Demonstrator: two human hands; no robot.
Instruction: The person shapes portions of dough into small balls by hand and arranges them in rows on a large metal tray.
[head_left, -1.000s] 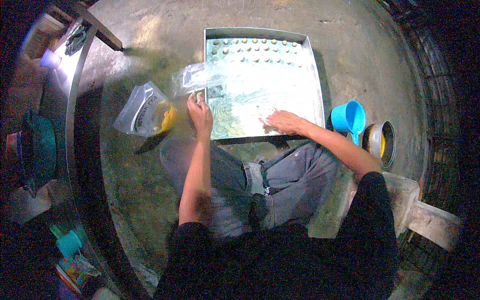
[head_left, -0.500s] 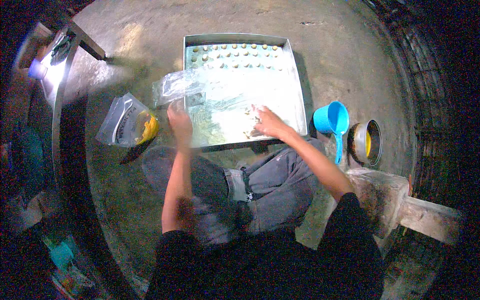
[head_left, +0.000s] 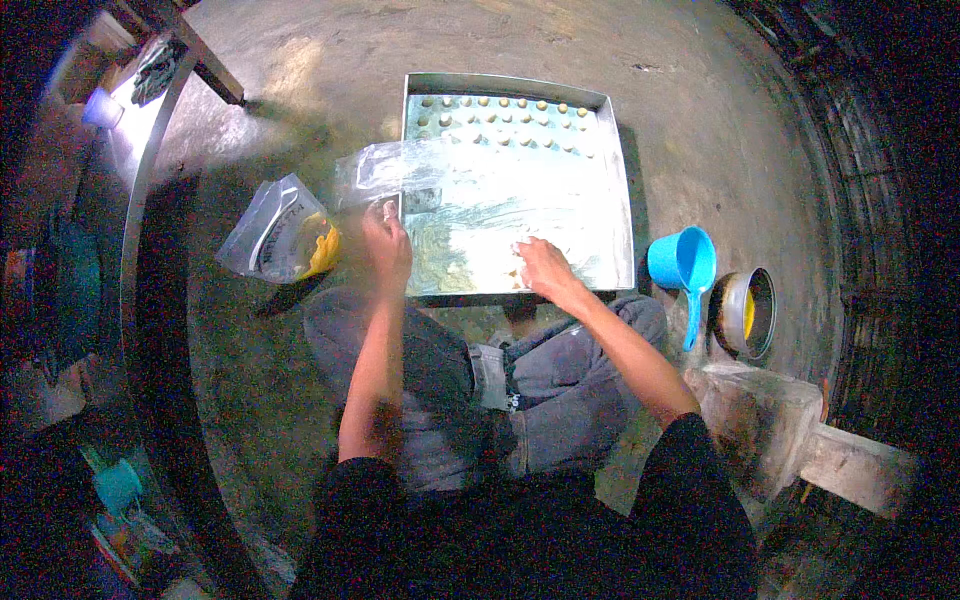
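My right grip (head_left: pixel 545 268) angles down at 6 o'clock inside the shallow metal tray (head_left: pixel 530 190), close to its near wall; whether its fingers pinch anything, I cannot tell. My left grip (head_left: pixel 388 243) is just outside the 8 o'clock edge, a pale blur at its fingertips; I cannot tell if it holds something. Small balls (head_left: pixel 506 117) stand in rows toward 12 o'clock, with a wide whitish stretch of tray between them and my right grip. A clear plastic sheet (head_left: pixel 375 168) overlaps the 9 o'clock edge. At 4 o'clock, a narrow strip of floor (head_left: pixel 690 170) separates tray and blue dipper (head_left: pixel 672 260).
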